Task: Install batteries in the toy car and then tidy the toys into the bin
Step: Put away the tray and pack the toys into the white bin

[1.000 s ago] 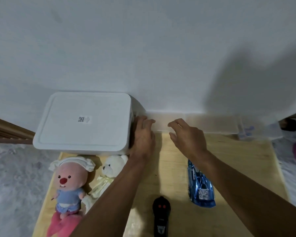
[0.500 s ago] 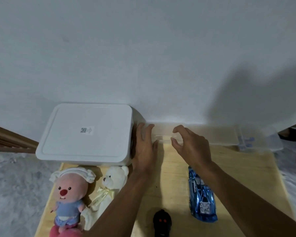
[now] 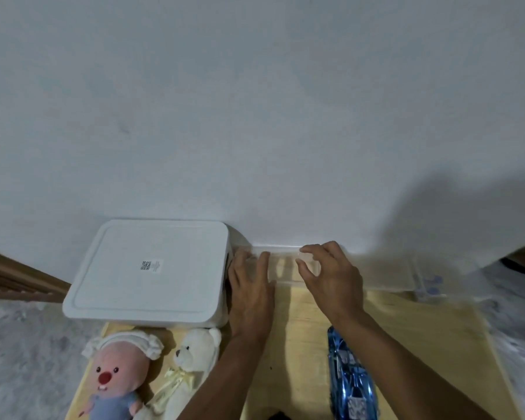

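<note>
The right hand [image 3: 331, 277] pinches a clear box [image 3: 282, 268] at the bench's [image 3: 422, 344] far edge, with thumb and curled fingers clamped on its top. The left hand [image 3: 250, 294] lies flat on the box's left end, fingers straight, just beside the lidded bin [image 3: 152, 268] in the far left corner. The car [image 3: 350, 380] lies toward the near edge, beside the right forearm and apart from both hands.

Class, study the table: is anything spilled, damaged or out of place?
Nothing looks spilled or damaged. Only the pink plush stands out: it lies across the left edge of the table, beside the white bear, and might slide off.
</note>
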The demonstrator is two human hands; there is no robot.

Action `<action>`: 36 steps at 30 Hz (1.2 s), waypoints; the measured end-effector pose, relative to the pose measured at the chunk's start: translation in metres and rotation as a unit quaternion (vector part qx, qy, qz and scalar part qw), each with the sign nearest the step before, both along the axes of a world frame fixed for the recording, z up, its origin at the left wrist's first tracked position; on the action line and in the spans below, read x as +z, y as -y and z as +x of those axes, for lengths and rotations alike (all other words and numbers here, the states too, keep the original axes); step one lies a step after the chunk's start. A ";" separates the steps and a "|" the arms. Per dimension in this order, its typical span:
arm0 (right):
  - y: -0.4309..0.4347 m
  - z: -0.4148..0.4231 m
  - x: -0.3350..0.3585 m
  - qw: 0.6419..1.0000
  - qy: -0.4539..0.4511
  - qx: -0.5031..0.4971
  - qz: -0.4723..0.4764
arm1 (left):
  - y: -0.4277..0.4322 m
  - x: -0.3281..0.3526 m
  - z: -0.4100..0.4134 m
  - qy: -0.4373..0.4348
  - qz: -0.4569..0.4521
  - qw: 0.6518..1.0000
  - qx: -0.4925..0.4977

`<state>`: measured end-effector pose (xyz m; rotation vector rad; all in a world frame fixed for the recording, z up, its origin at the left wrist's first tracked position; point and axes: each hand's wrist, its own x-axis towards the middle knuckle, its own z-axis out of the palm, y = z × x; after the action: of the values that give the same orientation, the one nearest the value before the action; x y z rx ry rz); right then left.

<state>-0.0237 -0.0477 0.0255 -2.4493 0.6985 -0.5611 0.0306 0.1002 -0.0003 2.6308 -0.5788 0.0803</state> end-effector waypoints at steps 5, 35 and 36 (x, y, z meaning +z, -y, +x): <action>0.004 0.004 0.010 1.000 0.013 0.001 -0.004 | 0.000 0.004 0.002 -0.008 0.003 1.000 -0.009; -0.009 0.003 -0.005 0.934 -0.001 0.123 0.336 | -0.006 0.008 0.008 -0.016 -0.061 0.997 -0.051; -0.010 0.008 -0.004 0.934 0.018 0.112 0.338 | -0.006 0.008 0.008 -0.017 -0.063 0.997 -0.051</action>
<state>-0.0157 -0.0382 0.0215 -1.8276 0.4805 -0.2186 0.0386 0.1063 0.0076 2.4723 -0.6743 0.0393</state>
